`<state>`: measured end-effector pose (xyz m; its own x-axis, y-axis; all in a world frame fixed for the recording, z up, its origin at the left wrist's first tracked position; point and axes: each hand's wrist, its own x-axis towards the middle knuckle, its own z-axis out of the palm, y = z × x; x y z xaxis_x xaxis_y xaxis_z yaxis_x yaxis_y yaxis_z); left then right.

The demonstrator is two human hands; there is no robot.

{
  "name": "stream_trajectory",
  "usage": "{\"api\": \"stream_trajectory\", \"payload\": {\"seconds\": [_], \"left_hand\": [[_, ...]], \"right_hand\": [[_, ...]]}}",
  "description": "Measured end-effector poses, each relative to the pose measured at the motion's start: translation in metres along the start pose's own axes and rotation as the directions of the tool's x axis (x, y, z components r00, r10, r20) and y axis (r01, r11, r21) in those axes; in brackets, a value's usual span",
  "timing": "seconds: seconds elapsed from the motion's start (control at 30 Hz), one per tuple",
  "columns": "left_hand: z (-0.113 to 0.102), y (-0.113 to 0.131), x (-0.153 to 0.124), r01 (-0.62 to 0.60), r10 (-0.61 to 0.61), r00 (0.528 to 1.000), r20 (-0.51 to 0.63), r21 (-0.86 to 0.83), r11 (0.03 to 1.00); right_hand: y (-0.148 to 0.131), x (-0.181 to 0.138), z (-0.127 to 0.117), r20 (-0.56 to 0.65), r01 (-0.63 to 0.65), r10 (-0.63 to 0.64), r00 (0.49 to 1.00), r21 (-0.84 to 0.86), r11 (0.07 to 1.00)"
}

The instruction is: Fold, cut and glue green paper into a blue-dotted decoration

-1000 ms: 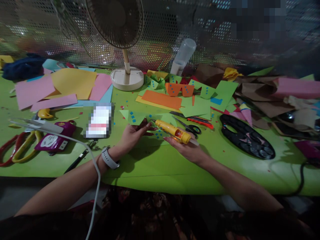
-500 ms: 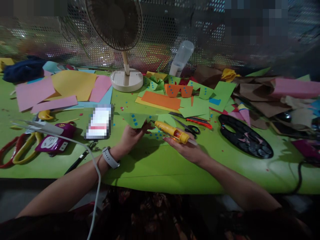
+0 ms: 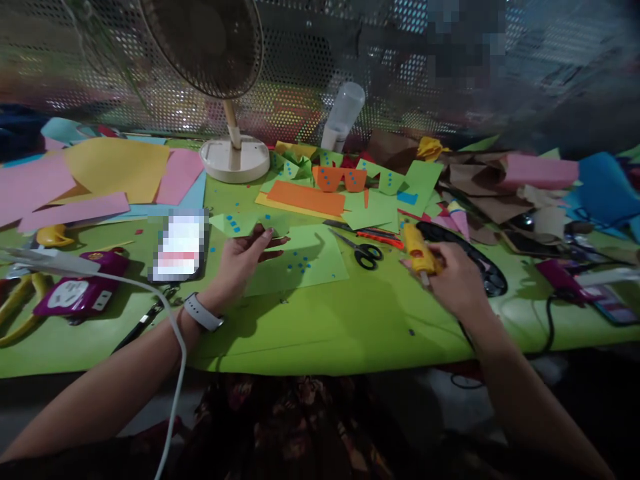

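My left hand [image 3: 239,263] pinches a green paper cutout [image 3: 220,224] that has blue squares stuck on it. Part of the cutout is hidden behind the fingers. In my right hand [image 3: 457,280] is a yellow hot glue gun [image 3: 419,252], held at the near edge of a black paint palette [image 3: 493,279]. Between the hands lies a light green sheet [image 3: 327,250] with several small blue paper squares [image 3: 299,264] on it. Black-handled scissors [image 3: 368,255] and a red craft knife [image 3: 383,238] rest just past the sheet, to the left of the glue gun.
A phone [image 3: 179,245] and a purple device [image 3: 83,283] sit to the left, with a white cable [image 3: 173,320] crossing over my left arm. Behind stand a fan [image 3: 235,159] and a clear bottle [image 3: 345,110]. Orange paper glasses [image 3: 339,179] lie among paper scraps.
My right hand has carried the glue gun away to the right, from the cutout to beside the palette. My left hand still holds the cutout, and the view has turned a little right.
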<state>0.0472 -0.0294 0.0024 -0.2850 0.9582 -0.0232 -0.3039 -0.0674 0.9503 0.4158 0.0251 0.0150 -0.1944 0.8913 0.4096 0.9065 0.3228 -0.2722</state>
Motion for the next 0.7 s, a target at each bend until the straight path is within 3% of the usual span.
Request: {"api": "stream_trajectory", "payload": {"seconds": [0.1, 0.2, 0.3, 0.4, 0.43, 0.5, 0.57, 0.7], "left_hand": [[0.001, 0.0, 0.003, 0.038, -0.038, 0.999, -0.002, -0.059, 0.998], [0.002, 0.0, 0.005, 0.051, -0.052, 0.999, -0.012, -0.079, 0.996], [0.001, -0.001, 0.006, 0.051, -0.053, 0.999, -0.015, -0.094, 0.994], [-0.001, -0.002, 0.007, 0.064, -0.066, 0.998, -0.017, -0.102, 0.993], [-0.002, -0.002, 0.008, 0.07, -0.073, 0.997, -0.02, -0.103, 0.992], [-0.003, -0.003, 0.008, 0.085, -0.088, 0.996, -0.026, -0.104, 0.991], [-0.004, -0.003, 0.008, 0.094, -0.097, 0.995, -0.024, -0.109, 0.99], [-0.008, -0.005, 0.009, 0.1, -0.103, 0.995, -0.016, -0.117, 0.988]], "right_hand": [[0.051, -0.016, -0.002, 0.045, -0.155, 0.162, 0.986, -0.138, 0.978], [0.08, -0.026, -0.008, 0.086, -0.131, 0.149, 0.985, -0.188, 0.973], [0.079, -0.025, -0.022, 0.165, -0.03, 0.067, 0.984, -0.217, 0.976], [0.044, -0.012, -0.032, 0.092, 0.017, 0.001, 0.996, -0.193, 0.981], [0.025, -0.006, -0.03, 0.048, 0.035, -0.029, 0.998, -0.131, 0.991], [-0.015, 0.007, -0.016, 0.079, 0.172, -0.178, 0.981, 0.07, 0.983], [-0.056, 0.02, 0.007, 0.195, 0.277, -0.322, 0.927, 0.226, 0.934], [-0.115, 0.038, 0.054, 0.318, 0.42, -0.536, 0.782, 0.366, 0.831]]}}
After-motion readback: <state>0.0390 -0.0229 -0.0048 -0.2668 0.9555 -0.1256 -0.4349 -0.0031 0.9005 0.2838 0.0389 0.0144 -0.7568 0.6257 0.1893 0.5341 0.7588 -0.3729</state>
